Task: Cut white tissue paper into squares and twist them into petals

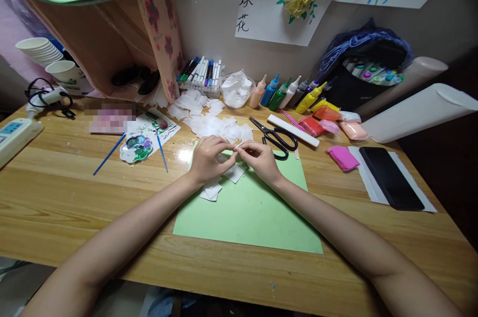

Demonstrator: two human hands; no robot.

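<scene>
Over the upper part of a green sheet of paper (254,222), my left hand (209,158) and my right hand (261,160) meet fingertip to fingertip. Both are pinched on a small white piece of paper (238,147), mostly hidden by the fingers. Beneath and beside my left hand, several cut white paper squares (211,190) lie on the green sheet. Black-handled scissors (274,137) rest just beyond my right hand, blades partly open. A loose heap of white paper pieces (220,128) spreads behind my hands.
Paint bottles (278,95), a clear bowl of white paper (237,89) and markers (200,73) line the back. At left are a paint palette (136,149) and brushes (109,154). A phone (390,177), a pink packet (342,158) and a white roll (418,113) occupy the right.
</scene>
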